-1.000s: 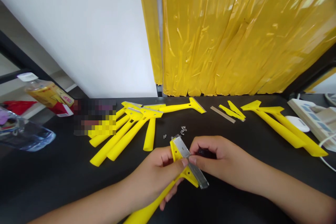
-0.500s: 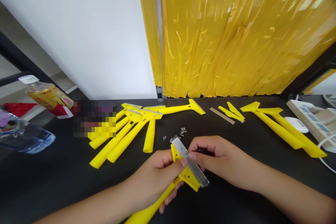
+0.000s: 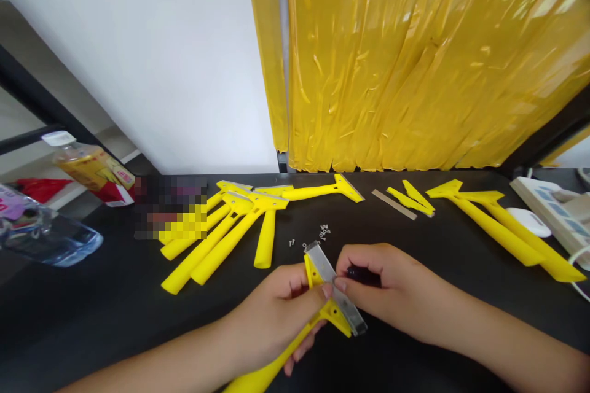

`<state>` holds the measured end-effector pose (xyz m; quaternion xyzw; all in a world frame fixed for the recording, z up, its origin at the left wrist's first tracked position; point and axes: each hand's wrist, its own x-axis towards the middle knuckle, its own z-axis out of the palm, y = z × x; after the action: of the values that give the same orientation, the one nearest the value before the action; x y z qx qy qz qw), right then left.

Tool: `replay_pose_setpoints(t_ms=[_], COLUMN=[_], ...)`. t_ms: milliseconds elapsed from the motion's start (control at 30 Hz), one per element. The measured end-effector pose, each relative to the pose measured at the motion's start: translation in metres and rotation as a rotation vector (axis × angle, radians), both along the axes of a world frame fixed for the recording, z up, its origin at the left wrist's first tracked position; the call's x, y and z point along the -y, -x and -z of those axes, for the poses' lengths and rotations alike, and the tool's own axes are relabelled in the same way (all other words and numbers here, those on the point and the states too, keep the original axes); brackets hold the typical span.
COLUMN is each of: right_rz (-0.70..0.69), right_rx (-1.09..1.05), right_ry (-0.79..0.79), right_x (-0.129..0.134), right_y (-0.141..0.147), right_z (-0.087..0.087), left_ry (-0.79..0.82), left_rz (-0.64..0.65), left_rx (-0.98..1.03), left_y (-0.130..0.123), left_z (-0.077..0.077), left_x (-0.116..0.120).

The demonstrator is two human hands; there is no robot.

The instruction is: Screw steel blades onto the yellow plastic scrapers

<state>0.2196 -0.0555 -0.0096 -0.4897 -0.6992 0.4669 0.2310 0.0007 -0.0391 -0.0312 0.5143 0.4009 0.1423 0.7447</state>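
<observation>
My left hand point(image 3: 288, 304) is wrapped round a yellow scraper point(image 3: 338, 319) just below its head, thumb pressed on the metal blade plate point(image 3: 322, 265). The plate lies slanted along the scraper's head, and small holes show in the yellow plastic beside it. From the other side my right hand point(image 3: 375, 273) is closed, thumb and forefinger pinching at the middle of the plate's edge. Inside its curled fingers sits a dark, shiny object point(image 3: 364, 276), mostly hidden; its kind cannot be told. Several small screws point(image 3: 324, 232) lie on the black table beyond the scraper.
Several yellow scrapers point(image 3: 225, 239) lie fanned out at the left. Along the back are a flat strip point(image 3: 394, 204), narrow yellow pieces point(image 3: 410, 198) and more yellow handles point(image 3: 500, 227). Bottles point(image 3: 92, 169) stand or lie far left; a power strip point(image 3: 548, 215) sits at the right.
The whole view has shifted slightly, so things appear a little further right. Both hands keep their hold on the scraper and plate; the dark object in the right hand shows more.
</observation>
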Motion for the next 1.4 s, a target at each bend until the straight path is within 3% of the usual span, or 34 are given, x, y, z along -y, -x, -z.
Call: replay_pose_setpoints(t_ms=[367, 867, 967, 1100, 1233, 1400], right_rz=[-0.017, -0.001, 0.138, 0.252, 0.161, -0.005], right_rx=[0.051, 0.028, 0.166, 0.569, 0.811, 0.748], right_ry=[-0.073, -0.002, -0.075, -0.245, -0.143, -0.236], right_x=[-0.001, -0.002, -0.006, -0.015, -0.017, -0.005], right_y=[0.001, 0.001, -0.012, -0.044, -0.061, -0.057], right_z=[0.001, 0.000, -0.010, -0.016, -0.009, 0.004], left_ry=[-0.036, 0.004, 0.000, 0.002, -0.001, -0.003], left_rz=[-0.017, -0.068, -0.122, -0.155, -0.176, -0.186], left_rx=[-0.011, 0.034, 0.039, 0.042, 0.049, 0.041], left_y=[-0.001, -0.001, -0.001, 0.001, 0.002, 0.002], left_z=[0.001, -0.005, -0.006, -0.005, -0.003, -0.004], left_x=[0.004, 0.002, -0.001, -0.006, -0.008, -0.009])
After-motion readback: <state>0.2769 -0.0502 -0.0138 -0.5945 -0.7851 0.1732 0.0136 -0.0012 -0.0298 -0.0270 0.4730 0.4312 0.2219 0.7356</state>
